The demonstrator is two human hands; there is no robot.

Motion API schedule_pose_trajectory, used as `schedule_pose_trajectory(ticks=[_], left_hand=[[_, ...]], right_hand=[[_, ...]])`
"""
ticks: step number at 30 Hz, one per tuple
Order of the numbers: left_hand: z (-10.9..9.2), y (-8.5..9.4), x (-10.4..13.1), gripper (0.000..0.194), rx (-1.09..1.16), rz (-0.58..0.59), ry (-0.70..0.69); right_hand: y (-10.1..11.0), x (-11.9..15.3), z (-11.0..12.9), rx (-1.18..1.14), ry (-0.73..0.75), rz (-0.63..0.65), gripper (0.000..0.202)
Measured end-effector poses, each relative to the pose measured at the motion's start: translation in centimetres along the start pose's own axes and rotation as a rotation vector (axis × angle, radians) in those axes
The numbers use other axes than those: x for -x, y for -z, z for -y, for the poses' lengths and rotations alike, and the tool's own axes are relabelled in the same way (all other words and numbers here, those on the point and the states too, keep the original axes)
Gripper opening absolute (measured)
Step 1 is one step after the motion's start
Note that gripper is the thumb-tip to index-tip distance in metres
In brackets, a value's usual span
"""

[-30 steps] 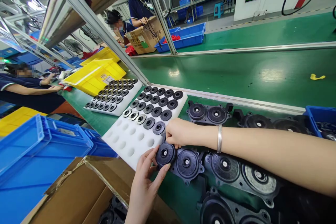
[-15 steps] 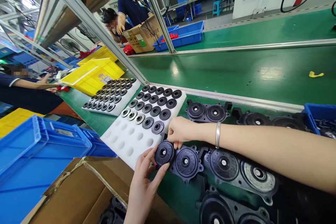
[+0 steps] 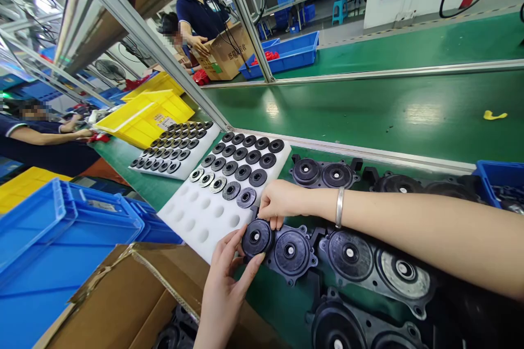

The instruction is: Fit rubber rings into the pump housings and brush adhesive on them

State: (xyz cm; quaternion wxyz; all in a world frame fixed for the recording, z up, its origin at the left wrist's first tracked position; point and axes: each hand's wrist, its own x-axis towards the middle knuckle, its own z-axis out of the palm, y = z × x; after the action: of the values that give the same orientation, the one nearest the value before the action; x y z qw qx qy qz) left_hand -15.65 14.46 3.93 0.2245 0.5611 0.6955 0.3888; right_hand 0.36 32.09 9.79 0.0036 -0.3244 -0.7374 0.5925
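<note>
My left hand (image 3: 229, 278) grips the rim of a round black disc (image 3: 256, 236), thumb at the near side and fingers at the left. The disc sits at the left end of a black two-disc housing (image 3: 291, 253) on the green bench. My right hand (image 3: 278, 203), with a silver bangle at the wrist, has its fingers curled down at the disc's far edge; whatever its fingertips pinch is hidden. Just beyond is a white foam tray (image 3: 184, 208) with rows of small black discs (image 3: 242, 173) and bare round hollows at its near end.
Several more black housings (image 3: 350, 253) lie to the right, beside a blue bin (image 3: 501, 174). An open cardboard box (image 3: 110, 294) and blue crates (image 3: 61, 262) stand at the left. A second foam tray (image 3: 190, 166) and yellow bin (image 3: 143, 117) lie farther off. Co-workers sit beyond.
Both my hands stay at the same disc with hardly any movement. In the background, a co-worker's hand has shifted on the cardboard box.
</note>
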Motion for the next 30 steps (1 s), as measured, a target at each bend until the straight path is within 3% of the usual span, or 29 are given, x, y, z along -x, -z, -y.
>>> schedule_pose_trajectory(ticks=[11, 17, 24, 30], left_hand=[[0.1, 0.1, 0.1, 0.052, 0.001, 0.008, 0.013], [0.3, 0.2, -0.1, 0.060, -0.059, 0.030, -0.007], [-2.0, 1.7, -1.7, 0.048, -0.275, 0.252, -0.157], [-2.2, 2.4, -2.7, 0.046, -0.458, 0.212, -0.422]], right_hand=[[0.3, 0.6, 0.5, 0.054, 0.010, 0.010, 0.033], [-0.1, 0.1, -0.3, 0.100, 0.090, 0.016, 0.014], [0.0, 0.9, -1.5, 0.379, 0.330, -0.051, 0.021], [0.1, 2.4, -1.5, 0.607, 0.480, -0.040, 0.020]])
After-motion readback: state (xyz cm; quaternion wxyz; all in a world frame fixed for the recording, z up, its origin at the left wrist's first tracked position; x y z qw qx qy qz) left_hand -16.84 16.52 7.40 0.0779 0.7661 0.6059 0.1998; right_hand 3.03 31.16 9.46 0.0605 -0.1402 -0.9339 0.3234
